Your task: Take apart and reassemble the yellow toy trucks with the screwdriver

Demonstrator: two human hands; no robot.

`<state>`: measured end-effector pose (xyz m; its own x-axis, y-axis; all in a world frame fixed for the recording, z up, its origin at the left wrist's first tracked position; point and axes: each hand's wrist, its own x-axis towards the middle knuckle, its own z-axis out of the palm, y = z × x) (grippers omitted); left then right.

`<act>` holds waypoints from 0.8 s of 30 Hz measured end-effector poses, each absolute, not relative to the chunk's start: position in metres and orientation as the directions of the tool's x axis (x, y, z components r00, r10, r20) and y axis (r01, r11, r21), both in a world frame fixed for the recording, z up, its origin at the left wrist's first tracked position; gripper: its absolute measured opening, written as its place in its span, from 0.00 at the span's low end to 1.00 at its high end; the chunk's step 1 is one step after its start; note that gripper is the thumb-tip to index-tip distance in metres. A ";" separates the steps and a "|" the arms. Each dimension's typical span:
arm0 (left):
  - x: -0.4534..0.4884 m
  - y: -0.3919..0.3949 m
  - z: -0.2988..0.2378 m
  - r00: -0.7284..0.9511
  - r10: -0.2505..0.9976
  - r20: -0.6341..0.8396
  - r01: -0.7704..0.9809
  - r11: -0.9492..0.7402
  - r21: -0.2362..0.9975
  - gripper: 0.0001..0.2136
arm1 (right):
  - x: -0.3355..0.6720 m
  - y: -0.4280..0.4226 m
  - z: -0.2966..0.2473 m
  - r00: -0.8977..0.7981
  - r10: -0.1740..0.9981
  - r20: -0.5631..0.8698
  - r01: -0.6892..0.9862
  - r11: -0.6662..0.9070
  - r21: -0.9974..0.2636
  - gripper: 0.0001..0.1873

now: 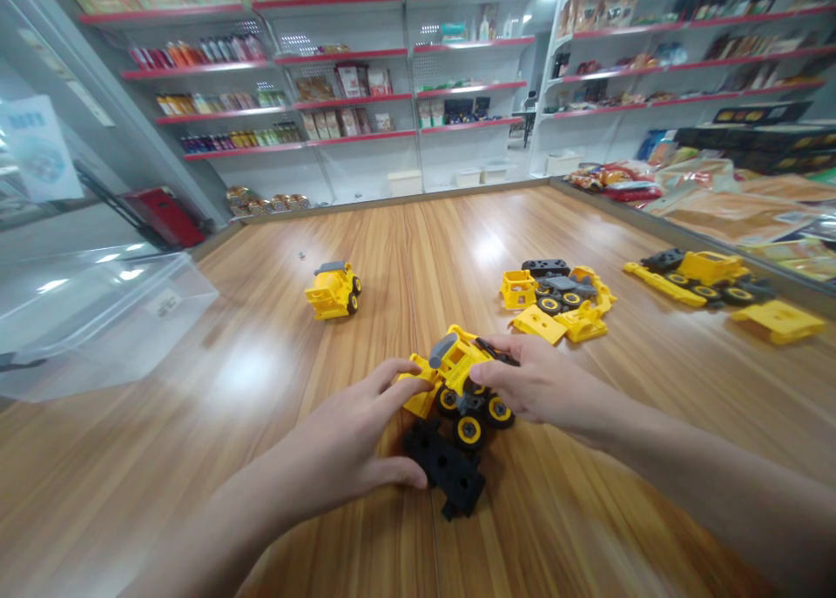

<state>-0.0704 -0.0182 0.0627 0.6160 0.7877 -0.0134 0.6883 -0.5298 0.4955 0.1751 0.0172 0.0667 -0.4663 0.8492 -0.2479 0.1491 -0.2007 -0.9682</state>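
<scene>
My right hand [539,380] pinches a yellow toy truck cab [461,359] with a grey windshield, thumb in front and fingers behind. Just below the cab is a grey wheeled chassis [470,402] with black tires and yellow hubs; whether they are joined I cannot tell. My left hand [366,424] is spread, its fingertips against a yellow bucket-like piece [419,393] left of the cab. Its thumb reaches the edge of a black plate with holes [445,467], which lies on the wooden table [261,493] nearest me.
An assembled yellow toy truck [333,292] stands farther left. Loose yellow and grey truck parts [555,298] lie to the right, with another group [711,276] beyond. A clear plastic bin [117,319] sits at the left edge. Packaged goods [705,193] and shelves [353,97] border the table.
</scene>
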 end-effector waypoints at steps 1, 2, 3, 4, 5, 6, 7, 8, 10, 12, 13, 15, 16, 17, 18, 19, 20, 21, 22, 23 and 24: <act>-0.070 -0.018 0.061 0.618 0.786 -0.010 0.686 -0.533 0.496 0.30 | 0.176 0.018 0.068 -0.472 0.852 -0.224 0.175 -0.158 -0.972 0.06; -0.070 -0.017 0.061 0.617 0.787 -0.007 0.685 -0.533 0.496 0.29 | 0.177 0.018 0.068 -0.481 0.853 -0.203 0.200 -0.119 -0.973 0.07; -0.070 -0.017 0.060 0.616 0.788 -0.003 0.685 -0.533 0.497 0.28 | 0.177 0.019 0.068 -0.492 0.850 -0.187 0.223 -0.085 -0.971 0.07; -0.069 -0.017 0.060 0.615 0.789 0.000 0.684 -0.533 0.498 0.27 | 0.178 0.019 0.067 -0.504 0.846 -0.175 0.241 -0.057 -0.969 0.08; -0.069 -0.017 0.060 0.616 0.788 0.005 0.680 -0.535 0.502 0.26 | 0.178 0.020 0.066 -0.518 0.840 -0.164 0.256 -0.031 -0.966 0.08; -0.068 -0.017 0.061 0.618 0.786 0.007 0.675 -0.535 0.507 0.25 | 0.179 0.020 0.064 -0.533 0.832 -0.153 0.261 -0.010 -0.965 0.08; -0.068 -0.017 0.062 0.620 0.784 0.010 0.669 -0.536 0.516 0.24 | 0.179 0.020 0.063 -0.552 0.822 -0.140 0.257 0.008 -0.966 0.09; -0.067 -0.017 0.063 0.622 0.783 0.015 0.661 -0.536 0.525 0.23 | 0.179 0.020 0.062 -0.571 0.811 -0.125 0.247 0.025 -0.969 0.09; -0.066 -0.017 0.065 0.621 0.784 0.027 0.649 -0.533 0.543 0.22 | 0.180 0.020 0.062 -0.594 0.799 -0.098 0.220 0.044 -0.975 0.10; -0.066 -0.017 0.065 0.614 0.788 0.039 0.646 -0.530 0.549 0.22 | 0.179 0.019 0.063 -0.596 0.796 -0.100 0.176 0.008 -0.984 0.10; -0.066 -0.018 0.065 0.610 0.791 0.044 0.647 -0.529 0.549 0.22 | 0.179 0.018 0.063 -0.595 0.795 -0.116 0.147 -0.034 -0.988 0.11; -0.066 -0.018 0.063 0.601 0.798 0.048 0.649 -0.523 0.552 0.24 | 0.178 0.016 0.066 -0.582 0.797 -0.161 0.084 -0.138 -0.987 0.12; -0.066 -0.018 0.063 0.600 0.799 0.046 0.650 -0.520 0.554 0.25 | 0.177 0.015 0.068 -0.568 0.803 -0.182 0.056 -0.183 -0.982 0.12; -0.066 -0.019 0.062 0.600 0.799 0.041 0.652 -0.519 0.553 0.26 | 0.178 0.015 0.071 -0.555 0.809 -0.197 0.033 -0.215 -0.976 0.12; -0.066 -0.019 0.061 0.603 0.797 0.035 0.655 -0.520 0.549 0.26 | 0.178 0.015 0.075 -0.539 0.818 -0.199 0.013 -0.228 -0.974 0.11; -0.066 -0.019 0.061 0.609 0.793 0.025 0.658 -0.522 0.543 0.27 | 0.180 0.016 0.079 -0.524 0.830 -0.191 -0.002 -0.225 -0.974 0.11; -0.067 -0.019 0.061 0.614 0.789 0.016 0.661 -0.525 0.536 0.27 | 0.183 0.018 0.083 -0.513 0.839 -0.180 -0.007 -0.213 -0.977 0.10; -0.067 -0.019 0.061 0.619 0.785 0.009 0.662 -0.528 0.532 0.27 | 0.186 0.020 0.088 -0.495 0.853 -0.165 0.001 -0.189 -0.982 0.09; -0.067 -0.019 0.062 0.622 0.783 0.005 0.662 -0.530 0.530 0.27 | 0.191 0.022 0.093 -0.477 0.864 -0.160 0.030 -0.166 -0.986 0.09; -0.067 -0.019 0.063 0.624 0.782 0.006 0.661 -0.532 0.530 0.26 | 0.195 0.025 0.097 -0.460 0.873 -0.162 0.073 -0.145 -0.987 0.09; -0.067 -0.019 0.064 0.626 0.780 0.013 0.656 -0.535 0.532 0.27 | 0.199 0.028 0.099 -0.451 0.877 -0.165 0.116 -0.126 -0.985 0.09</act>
